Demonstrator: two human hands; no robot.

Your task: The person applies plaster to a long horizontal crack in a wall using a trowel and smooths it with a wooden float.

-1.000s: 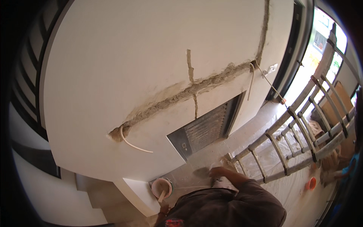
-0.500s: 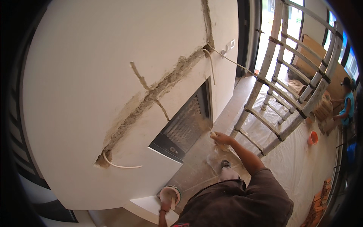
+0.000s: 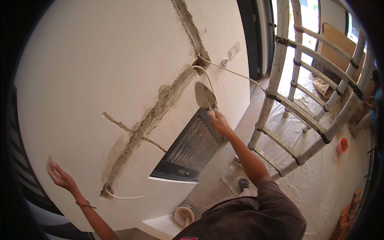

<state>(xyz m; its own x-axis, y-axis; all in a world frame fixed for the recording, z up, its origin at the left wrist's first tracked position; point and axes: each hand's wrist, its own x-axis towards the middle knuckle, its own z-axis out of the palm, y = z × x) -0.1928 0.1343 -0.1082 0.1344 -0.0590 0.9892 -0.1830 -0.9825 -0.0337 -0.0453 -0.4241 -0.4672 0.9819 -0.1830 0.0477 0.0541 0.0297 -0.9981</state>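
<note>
Wall (image 3: 72, 80): white, with a rough grey channel (image 3: 155, 109)
Trowel (image 3: 205, 97): blade upward before the wall, near a hanging cable (image 3: 208, 76)
Right grip (image 3: 219, 121): closed around the trowel's handle
Left grip (image 3: 61, 176): wide, raised before the wall's left part

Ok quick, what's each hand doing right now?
Left hand: open, holding nothing visible.
Right hand: closed around the handle of a trowel.

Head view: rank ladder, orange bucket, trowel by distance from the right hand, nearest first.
1. Trowel: gripped in the right hand, blade up.
2. Ladder: to the hand's right.
3. Orange bucket: far right, on the floor past the ladder.
</note>
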